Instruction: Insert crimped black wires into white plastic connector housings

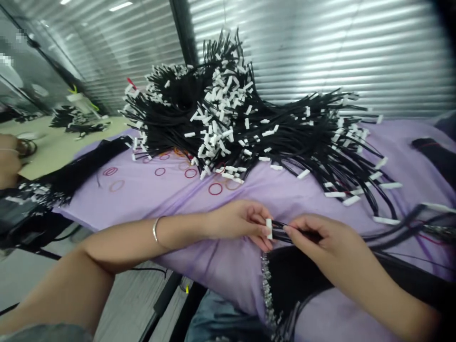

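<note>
White connector [269, 229] held between two hands, on the near side of the cable pile [221, 114].
Purple cloth [171, 202] spreads under the pile, and slatted blinds [320, 47] stand behind it. In front of the pile, the left hand [247, 222] pinches the connector between thumb and fingers; the right hand [320, 232] grasps its black wires [280, 224]. The connector's long axis points toward the pile, crosswise to the wires, which leave it rightward.
</note>
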Demonstrator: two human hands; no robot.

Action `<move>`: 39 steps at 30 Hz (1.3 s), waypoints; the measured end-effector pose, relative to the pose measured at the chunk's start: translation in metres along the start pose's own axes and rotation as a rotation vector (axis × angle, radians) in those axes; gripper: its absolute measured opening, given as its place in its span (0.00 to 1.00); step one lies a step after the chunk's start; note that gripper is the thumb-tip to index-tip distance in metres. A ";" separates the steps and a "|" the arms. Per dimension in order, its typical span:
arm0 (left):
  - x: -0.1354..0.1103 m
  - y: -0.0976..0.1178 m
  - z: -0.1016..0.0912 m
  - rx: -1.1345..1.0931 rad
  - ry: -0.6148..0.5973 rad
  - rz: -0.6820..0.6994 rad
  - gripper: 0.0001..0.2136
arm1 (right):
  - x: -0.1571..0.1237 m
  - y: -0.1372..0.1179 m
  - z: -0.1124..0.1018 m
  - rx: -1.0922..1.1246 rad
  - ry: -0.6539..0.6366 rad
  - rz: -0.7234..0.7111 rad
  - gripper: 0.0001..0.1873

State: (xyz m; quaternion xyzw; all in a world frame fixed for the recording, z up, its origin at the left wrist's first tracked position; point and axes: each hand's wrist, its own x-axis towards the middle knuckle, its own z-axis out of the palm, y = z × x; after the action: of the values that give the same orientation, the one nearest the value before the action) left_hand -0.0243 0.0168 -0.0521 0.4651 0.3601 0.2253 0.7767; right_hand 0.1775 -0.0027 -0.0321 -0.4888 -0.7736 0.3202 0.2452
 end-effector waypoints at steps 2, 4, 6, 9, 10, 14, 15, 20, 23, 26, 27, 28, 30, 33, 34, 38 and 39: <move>-0.002 0.000 0.001 0.000 -0.002 -0.001 0.06 | -0.001 -0.001 -0.001 0.017 0.006 0.007 0.10; -0.006 0.003 0.004 -0.009 -0.010 -0.005 0.06 | -0.003 -0.004 -0.004 0.039 0.009 0.016 0.09; -0.011 0.007 0.007 -0.028 -0.009 -0.009 0.05 | -0.004 -0.007 -0.007 0.057 -0.005 0.028 0.09; -0.012 0.015 0.010 -0.009 0.003 -0.027 0.04 | -0.002 -0.007 -0.010 0.095 -0.037 0.084 0.08; -0.011 0.018 0.010 0.054 0.019 -0.023 0.04 | -0.001 -0.007 -0.011 0.111 -0.042 0.103 0.07; -0.009 0.026 0.015 0.168 0.070 -0.071 0.06 | 0.002 -0.006 -0.011 0.140 -0.056 0.126 0.07; -0.009 0.026 0.016 0.180 0.081 -0.079 0.06 | 0.003 -0.006 -0.010 0.137 -0.051 0.122 0.08; -0.009 0.023 0.015 0.183 0.071 -0.056 0.04 | 0.003 -0.007 -0.010 0.094 -0.039 0.111 0.09; -0.010 0.021 0.013 0.175 0.057 -0.053 0.04 | 0.002 -0.007 -0.010 0.115 -0.051 0.116 0.08; -0.010 0.021 0.013 0.172 0.026 -0.053 0.05 | 0.002 -0.005 -0.009 0.163 -0.064 0.141 0.08; -0.010 0.021 0.013 0.172 0.018 -0.052 0.04 | 0.002 -0.005 -0.009 0.169 -0.066 0.142 0.08; -0.009 0.021 0.013 0.172 0.013 -0.047 0.04 | 0.002 -0.005 -0.008 0.172 -0.064 0.139 0.08; -0.009 0.021 0.012 0.176 0.009 -0.034 0.05 | 0.001 -0.004 -0.008 0.176 -0.058 0.128 0.08; -0.009 0.020 0.012 0.184 0.003 -0.026 0.05 | 0.001 -0.004 -0.007 0.181 -0.054 0.123 0.08; -0.009 0.020 0.011 0.183 -0.001 -0.028 0.05 | 0.000 -0.004 -0.007 0.184 -0.053 0.121 0.07; -0.011 0.020 0.011 0.167 -0.006 -0.045 0.04 | 0.000 -0.004 -0.009 0.197 -0.048 0.104 0.07; -0.011 0.020 0.011 0.167 -0.003 -0.051 0.04 | -0.001 -0.004 -0.009 0.195 -0.048 0.106 0.07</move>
State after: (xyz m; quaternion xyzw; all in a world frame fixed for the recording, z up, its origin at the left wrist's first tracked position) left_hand -0.0234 0.0122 -0.0272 0.5194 0.3880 0.1740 0.7412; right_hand 0.1818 -0.0022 -0.0228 -0.4952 -0.7173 0.4182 0.2558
